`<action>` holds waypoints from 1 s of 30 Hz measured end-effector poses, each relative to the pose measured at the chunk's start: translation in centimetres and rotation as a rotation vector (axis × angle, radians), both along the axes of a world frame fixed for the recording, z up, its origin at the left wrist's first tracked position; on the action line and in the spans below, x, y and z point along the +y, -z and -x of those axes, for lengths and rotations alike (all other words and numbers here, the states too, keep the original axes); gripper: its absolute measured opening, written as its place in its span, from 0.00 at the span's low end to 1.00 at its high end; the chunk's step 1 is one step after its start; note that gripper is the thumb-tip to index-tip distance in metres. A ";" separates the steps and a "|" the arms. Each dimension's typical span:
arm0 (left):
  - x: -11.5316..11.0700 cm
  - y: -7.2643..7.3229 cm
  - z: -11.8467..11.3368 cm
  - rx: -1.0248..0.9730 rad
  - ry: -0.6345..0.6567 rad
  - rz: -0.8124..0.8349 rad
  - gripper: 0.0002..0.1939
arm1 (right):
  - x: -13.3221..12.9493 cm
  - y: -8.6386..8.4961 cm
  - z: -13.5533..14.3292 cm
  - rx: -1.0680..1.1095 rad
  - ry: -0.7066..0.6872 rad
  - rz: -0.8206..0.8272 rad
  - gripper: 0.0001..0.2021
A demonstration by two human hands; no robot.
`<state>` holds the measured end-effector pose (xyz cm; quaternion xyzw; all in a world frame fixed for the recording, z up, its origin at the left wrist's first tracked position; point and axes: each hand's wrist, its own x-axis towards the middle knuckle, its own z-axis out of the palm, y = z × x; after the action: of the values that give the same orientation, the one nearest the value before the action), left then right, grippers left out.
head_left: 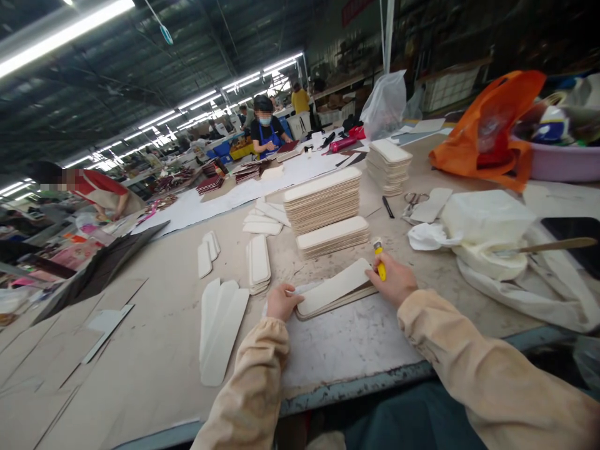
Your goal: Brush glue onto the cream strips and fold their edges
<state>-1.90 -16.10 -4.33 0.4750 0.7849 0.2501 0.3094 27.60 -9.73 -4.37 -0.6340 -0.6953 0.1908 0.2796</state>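
Note:
Near the table's front edge lies a small stack of long cream strips (334,289) with rounded ends; the top one is turned at an angle to those below. My left hand (282,302) pinches the stack's left end between thumb and fingers. At the right end, my right hand (395,280) is closed round a yellow-handled tool (380,265), its fingertips touching the top strip. Just behind stand a low stack (334,237) and a taller stack (323,199) of similar strips. Fanned strips (222,331) lie left of my left hand.
Smaller strip piles (259,262) stand to the left. On the right are a black pen (388,207), scissors (415,199), a white tub (497,256) with a brush across it, a phone (574,234) and an orange bag (492,131). Two people work beyond the table.

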 end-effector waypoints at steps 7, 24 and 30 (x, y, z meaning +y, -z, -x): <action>0.2 -0.2 0.0 0.208 0.072 0.041 0.12 | 0.1 0.0 0.1 -0.117 0.003 0.081 0.07; 0.3 -0.7 0.0 0.315 0.193 0.044 0.09 | -0.3 0.2 0.6 -0.315 -0.021 0.155 0.09; 0.3 -0.9 -0.1 0.321 0.209 0.067 0.09 | -0.4 -0.1 0.6 -0.306 0.008 0.155 0.09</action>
<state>-1.85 -15.78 -3.44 0.5771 0.7785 0.1114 0.2201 26.99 -10.10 -4.32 -0.6782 -0.7103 0.1442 0.1215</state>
